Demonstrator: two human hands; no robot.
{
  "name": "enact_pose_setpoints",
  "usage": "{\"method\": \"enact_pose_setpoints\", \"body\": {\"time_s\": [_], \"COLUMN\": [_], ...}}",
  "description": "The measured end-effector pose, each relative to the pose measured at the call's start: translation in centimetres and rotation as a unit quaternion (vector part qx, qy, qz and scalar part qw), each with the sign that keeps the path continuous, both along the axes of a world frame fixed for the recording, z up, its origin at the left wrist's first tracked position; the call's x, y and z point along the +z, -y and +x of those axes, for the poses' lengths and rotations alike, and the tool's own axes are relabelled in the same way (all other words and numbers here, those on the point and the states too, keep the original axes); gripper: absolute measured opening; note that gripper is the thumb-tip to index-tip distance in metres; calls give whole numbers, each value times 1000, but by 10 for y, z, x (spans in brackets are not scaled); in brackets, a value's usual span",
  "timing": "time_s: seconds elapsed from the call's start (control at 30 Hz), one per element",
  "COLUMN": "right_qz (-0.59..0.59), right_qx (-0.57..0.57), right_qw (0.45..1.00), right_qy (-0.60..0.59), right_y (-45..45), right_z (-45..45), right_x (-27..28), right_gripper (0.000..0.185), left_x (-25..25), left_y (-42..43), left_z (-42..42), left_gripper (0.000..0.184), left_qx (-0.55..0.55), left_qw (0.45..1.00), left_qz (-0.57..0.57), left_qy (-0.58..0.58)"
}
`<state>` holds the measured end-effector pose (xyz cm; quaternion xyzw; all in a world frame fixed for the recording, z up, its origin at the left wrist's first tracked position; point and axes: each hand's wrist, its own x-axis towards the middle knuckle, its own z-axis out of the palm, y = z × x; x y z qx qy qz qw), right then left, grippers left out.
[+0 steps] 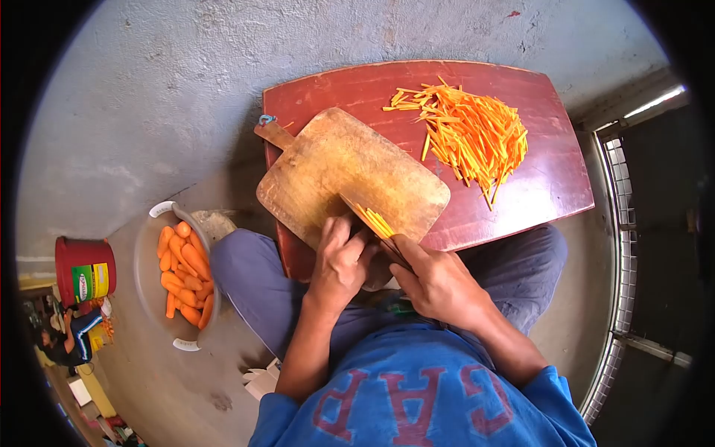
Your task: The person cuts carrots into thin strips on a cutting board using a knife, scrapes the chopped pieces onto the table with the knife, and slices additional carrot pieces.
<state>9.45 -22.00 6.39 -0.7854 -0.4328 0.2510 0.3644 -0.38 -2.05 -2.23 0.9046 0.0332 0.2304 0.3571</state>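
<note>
My right hand (439, 287) is closed around the handle of a knife (356, 208), its blade angled over the near part of a worn wooden cutting board (335, 153). Several thin carrot strips (378, 222) lie along the blade's right side. To the left of the knife, my left hand (339, 261) is at the board's near edge with its fingers curled in. Whatever those fingers hold, if anything, is hidden. Beyond the board to the right, a large heap of carrot strips (477, 141) rests on the red wooden table (555, 167).
On the floor at left stands a tub (141, 261) of peeled whole carrots (186, 272). Further left are a red bucket (67, 272) and another person (67, 335), seated. A wall (186, 89) runs behind the table; a metal-framed door (622, 216) stands at right.
</note>
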Motion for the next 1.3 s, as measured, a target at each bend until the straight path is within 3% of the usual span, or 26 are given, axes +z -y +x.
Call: {"method": "enact_pose_setpoints", "body": {"time_s": [0.1, 0.3, 0.4, 0.6, 0.7, 0.9, 1.1, 1.2, 1.3], "right_qz": [-20, 31, 4, -41, 32, -27, 41, 1, -24], "right_qx": [-31, -12, -12, -29, -13, -46, -14, -20, -26], "right_qw": [999, 999, 999, 998, 999, 997, 999, 999, 999], "right_qy": [-20, 5, -41, -24, -5, -63, -28, -37, -18], "right_y": [11, -4, 4, 8, 1, 19, 3, 13, 6], "right_z": [-10, -3, 0, -12, -5, -15, -4, -12, -14], "right_x": [17, -7, 3, 6, -3, 9, -2, 7, 2], "right_gripper": [32, 29, 32, 40, 35, 43, 34, 35, 34], "left_x": [-3, -4, -6, -12, -5, -9, -10, -4, -12], "left_y": [2, 2, 1, 1, 2, 0, -3, 1, -1], "left_z": [-2, -3, -1, -2, -4, -3, -10, -5, -8], "left_gripper": [34, 29, 26, 25, 27, 27, 33, 32, 32], "left_qx": [2, 4, 3, 8, 6, 1, 8, 4, 7], "left_qw": [1000, 1000, 1000, 999, 1000, 999, 1000, 999, 1000], "left_qz": [-10, 20, 11, 10, 15, 2, 12, -3, 16], "left_qy": [19, -6, 17, 31, 13, 39, -11, 41, 18]}}
